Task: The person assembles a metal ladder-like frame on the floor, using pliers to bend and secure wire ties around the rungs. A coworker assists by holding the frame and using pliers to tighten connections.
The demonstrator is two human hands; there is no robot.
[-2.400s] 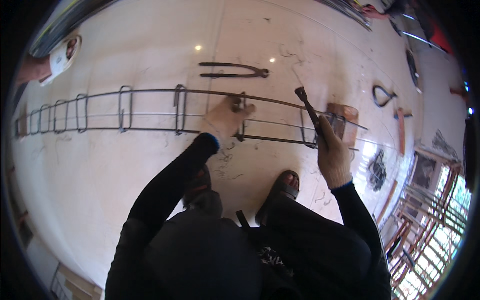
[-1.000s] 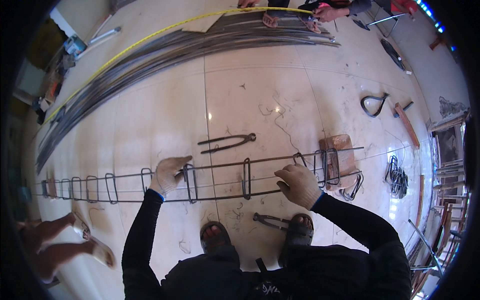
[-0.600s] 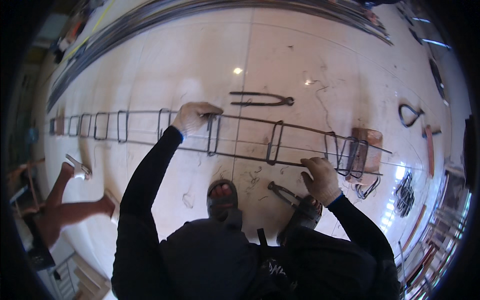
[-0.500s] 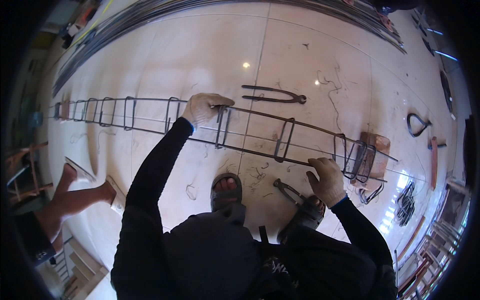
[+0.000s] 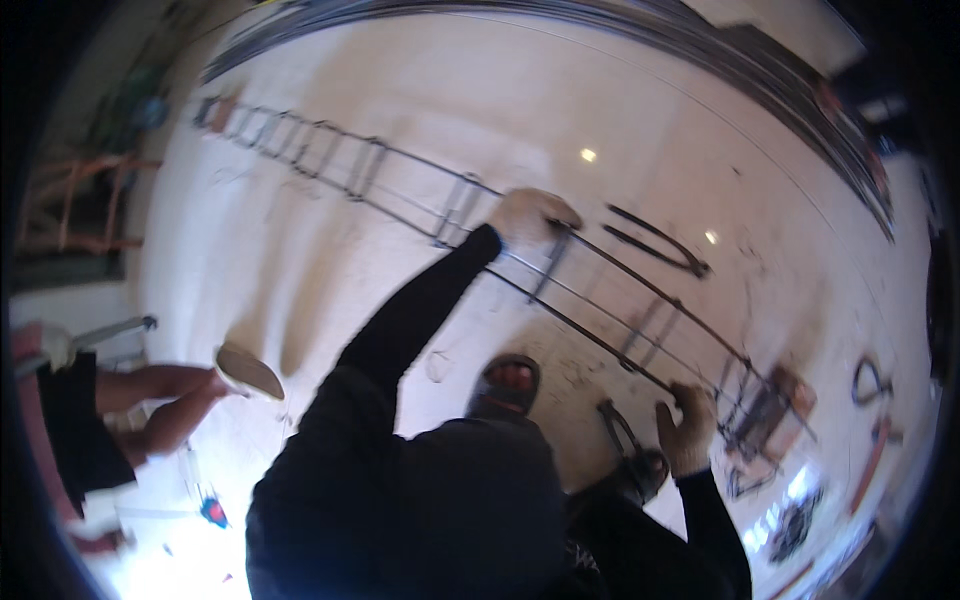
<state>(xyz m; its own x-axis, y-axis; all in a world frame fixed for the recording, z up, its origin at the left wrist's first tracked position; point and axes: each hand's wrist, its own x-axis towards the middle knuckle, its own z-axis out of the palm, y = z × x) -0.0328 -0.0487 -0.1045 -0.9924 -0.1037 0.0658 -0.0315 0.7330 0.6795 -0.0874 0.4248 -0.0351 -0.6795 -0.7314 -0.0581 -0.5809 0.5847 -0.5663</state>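
Observation:
A long rebar cage (image 5: 415, 228) runs from the far left to the near right, its steel bars crossed by several stirrups. My left hand (image 5: 530, 215), in a pale work glove, is closed over the far bar beside a stirrup. Closer to me, my gloved right hand (image 5: 690, 432) has its fingers over the near bar, the thumb apart from them. Black end-cutting pincers (image 5: 658, 240) lie beyond the cage. Another pair of pincers (image 5: 618, 430) lies by my right foot. The cage's right end rests at a reddish brick (image 5: 797, 392).
A bundle of long steel bars (image 5: 640, 22) lies along the far side. Another person's legs (image 5: 165, 400) show at the left. A heap of stirrups (image 5: 797, 522) lies at the near right, with a bent dark tool (image 5: 870, 380) beyond. Wire scraps litter the tiled floor.
My view has turned, so the cage now slants more steeply down to the right. Both hands remain at the cage. The other person's legs and feet have shifted at the left.

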